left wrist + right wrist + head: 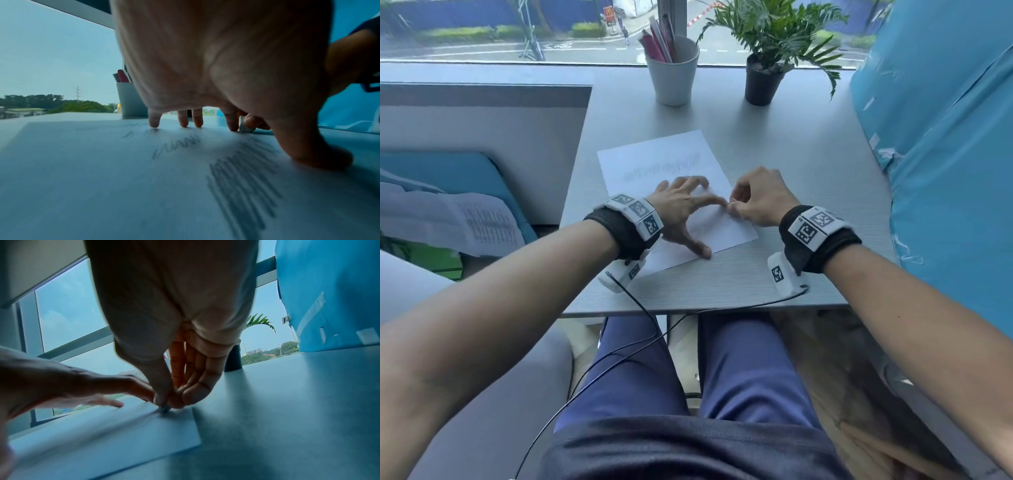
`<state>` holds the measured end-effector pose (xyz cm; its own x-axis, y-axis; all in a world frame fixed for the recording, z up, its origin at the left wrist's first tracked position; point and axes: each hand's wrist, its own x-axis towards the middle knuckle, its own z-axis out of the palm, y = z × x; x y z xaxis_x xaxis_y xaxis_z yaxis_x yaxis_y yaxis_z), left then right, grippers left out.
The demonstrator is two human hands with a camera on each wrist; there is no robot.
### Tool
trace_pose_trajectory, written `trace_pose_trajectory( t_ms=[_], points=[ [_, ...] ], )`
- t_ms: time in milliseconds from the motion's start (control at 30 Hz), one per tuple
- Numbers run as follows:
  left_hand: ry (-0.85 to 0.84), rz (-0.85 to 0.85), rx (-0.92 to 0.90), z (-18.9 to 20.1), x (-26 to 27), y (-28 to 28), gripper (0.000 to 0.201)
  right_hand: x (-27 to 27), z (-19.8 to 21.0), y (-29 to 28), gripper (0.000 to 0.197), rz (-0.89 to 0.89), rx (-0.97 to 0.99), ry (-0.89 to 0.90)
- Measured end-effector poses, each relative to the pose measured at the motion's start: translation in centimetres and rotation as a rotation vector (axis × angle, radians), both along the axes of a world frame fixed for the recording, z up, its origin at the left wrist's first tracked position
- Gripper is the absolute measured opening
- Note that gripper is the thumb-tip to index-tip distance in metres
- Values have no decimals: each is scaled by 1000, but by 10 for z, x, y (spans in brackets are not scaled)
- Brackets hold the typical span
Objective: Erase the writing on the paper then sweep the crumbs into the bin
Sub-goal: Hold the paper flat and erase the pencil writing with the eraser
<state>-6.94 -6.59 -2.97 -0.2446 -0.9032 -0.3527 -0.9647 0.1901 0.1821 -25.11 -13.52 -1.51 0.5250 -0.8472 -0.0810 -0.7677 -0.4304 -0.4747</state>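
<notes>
While the spread left hand point(681, 209) pins the white paper sheet point(654, 161), the right hand point(756, 202) pinches a small white eraser point(245, 127); hard rubbing near the edge could crease or tear it.

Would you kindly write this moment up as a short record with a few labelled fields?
surface: grey table
paper: white sheet of paper lying flat, pencil scribbles still on it
left hand: left hand spread, fingertips pressing the sheet down
right hand: right hand pinching a small white eraser against the sheet near its right edge
behind: white cup of pens and potted green plant in a black pot by the window
bin: not in view
</notes>
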Motion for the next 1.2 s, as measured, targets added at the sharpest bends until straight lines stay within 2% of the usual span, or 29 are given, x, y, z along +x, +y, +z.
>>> trace_pose_trajectory(
  t_ms=[67, 167, 233, 300, 433, 567, 667, 800, 900, 1033, 1133, 1200],
  points=[
    [38, 35, 77, -3, 0, -2, 110, -1, -2, 5, 9, -8, 8, -6],
    [16, 54, 152, -5, 1, -5, 117, -3, 1, 11, 9, 118, 161, 57],
    [11, 65, 172, -4, 1, -8, 118, -5, 4, 3, 10, 60, 155, 27],
    [8, 70, 177, -3, -1, -10, 119, -7, 6, -4, 10, -35, 92, -37],
    [16, 96, 183, -3, -1, -9, 120, -6, 5, 6, 8, 107, 205, 34],
    [6, 137, 174, -2, -7, -9, 118, -8, 4, -4, 13, -61, 101, -58],
    [1, 158, 186, -1, -8, -9, 119, -5, 2, -1, 10, 42, 180, -7],
    [-3, 176, 178, -2, -9, -11, 119, -9, 1, -8, 10, -110, 160, -103],
    [-6, 183, 178, -2, -9, -11, 120, -7, 0, -1, 9, -7, 251, -60],
    [-16, 193, 173, -1, -12, -11, 119, -8, 0, -8, 11, -175, 205, -141],
    [-16, 201, 174, -1, -12, -12, 120, -3, -2, 3, 10, -49, 228, -78],
    [-7, 217, 173, -1, -13, -12, 121, -4, -1, -1, 12, -72, 241, -84]
  ],
)
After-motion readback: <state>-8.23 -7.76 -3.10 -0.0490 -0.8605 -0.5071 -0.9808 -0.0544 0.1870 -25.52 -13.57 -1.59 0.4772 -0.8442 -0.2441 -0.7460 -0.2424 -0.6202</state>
